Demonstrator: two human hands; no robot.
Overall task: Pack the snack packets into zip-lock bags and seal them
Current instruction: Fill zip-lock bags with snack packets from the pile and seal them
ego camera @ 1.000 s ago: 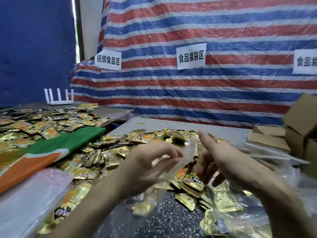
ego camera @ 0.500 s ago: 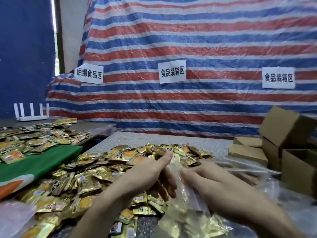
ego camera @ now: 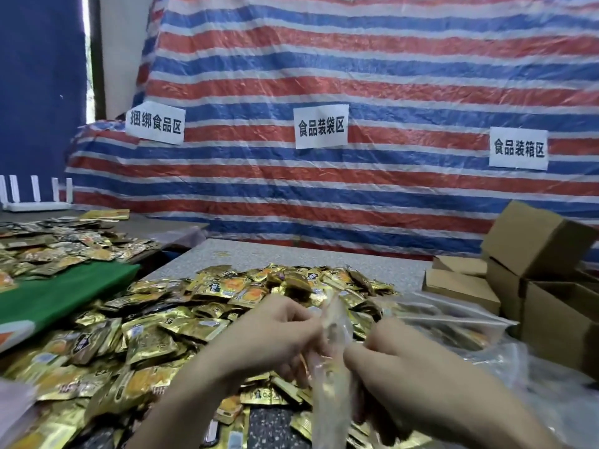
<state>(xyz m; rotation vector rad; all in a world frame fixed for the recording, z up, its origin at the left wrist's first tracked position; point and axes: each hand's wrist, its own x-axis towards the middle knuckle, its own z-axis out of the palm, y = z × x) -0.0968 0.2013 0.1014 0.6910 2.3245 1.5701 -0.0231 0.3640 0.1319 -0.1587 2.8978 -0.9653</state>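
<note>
A clear zip-lock bag (ego camera: 334, 367) with gold packets inside stands edge-on between my hands, its top near the packet heap. My left hand (ego camera: 275, 335) pinches the bag's upper edge from the left. My right hand (ego camera: 389, 367) grips the same edge from the right, fingers curled on the plastic. A large heap of gold snack packets (ego camera: 181, 325) covers the speckled table (ego camera: 291, 257) in front of and under my hands. The bag's lower part runs out of view at the bottom.
More gold packets (ego camera: 64, 251) lie on a side table at the left beside a green cloth (ego camera: 58, 296). Brown cardboard boxes (ego camera: 538, 277) stand at the right, with clear plastic bags (ego camera: 453, 319) in front of them. A striped tarp (ego camera: 356, 189) hangs behind.
My hands have drawn close together on the bag's top edge. The bag now stands upright and edge-on between them. The view has tilted and shifted slightly.
</note>
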